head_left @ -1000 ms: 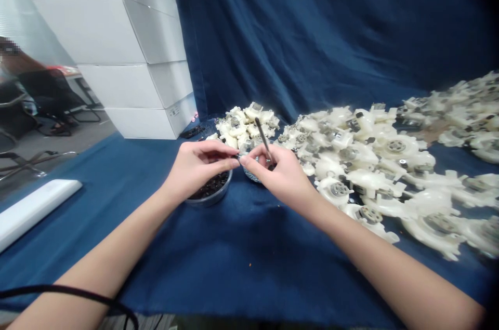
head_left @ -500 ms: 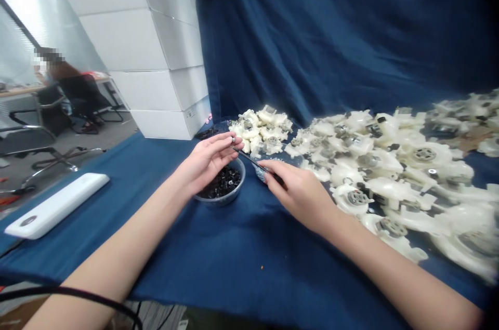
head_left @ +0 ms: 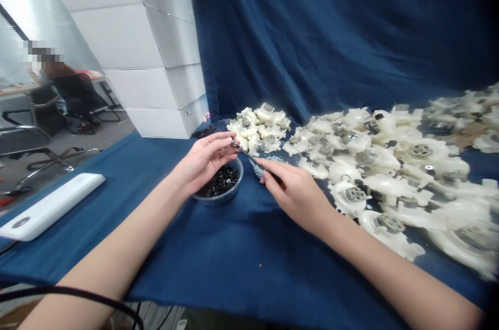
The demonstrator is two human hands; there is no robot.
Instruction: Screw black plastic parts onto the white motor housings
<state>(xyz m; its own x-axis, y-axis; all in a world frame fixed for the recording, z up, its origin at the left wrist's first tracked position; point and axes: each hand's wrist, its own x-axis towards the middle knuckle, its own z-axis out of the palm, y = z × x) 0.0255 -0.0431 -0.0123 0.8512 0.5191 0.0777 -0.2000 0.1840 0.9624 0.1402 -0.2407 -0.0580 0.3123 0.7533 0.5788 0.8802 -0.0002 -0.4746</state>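
My left hand (head_left: pixel 205 161) is raised over a clear bowl (head_left: pixel 218 201) of small black parts (head_left: pixel 223 182). Its thumb and fingertips pinch a tiny part (head_left: pixel 233 142), too small to name. In my right hand (head_left: pixel 298 192) is a pair of dark, slim tweezers (head_left: pixel 249 155), slanting up and left. Their tip meets the tiny part at my left fingertips. Partly behind my right hand sits a shallow clear dish (head_left: pixel 290 158) of small silvery bits (head_left: pixel 273 160).
Many off-white plastic housings (head_left: pixel 374 161) with metal discs cover the right side; a smaller pile (head_left: pixel 259 124) lies behind the bowls. White boxes (head_left: pixel 150 88) are stacked at back left. A long white device (head_left: pixel 54 205) lies on the blue cloth (head_left: pixel 218 262). A person (head_left: pixel 58 73) sits far left.
The tweezers' tip has come up and left onto the part at my left fingertips, and their tilt in my right hand has shifted slightly. The view has moved a little.
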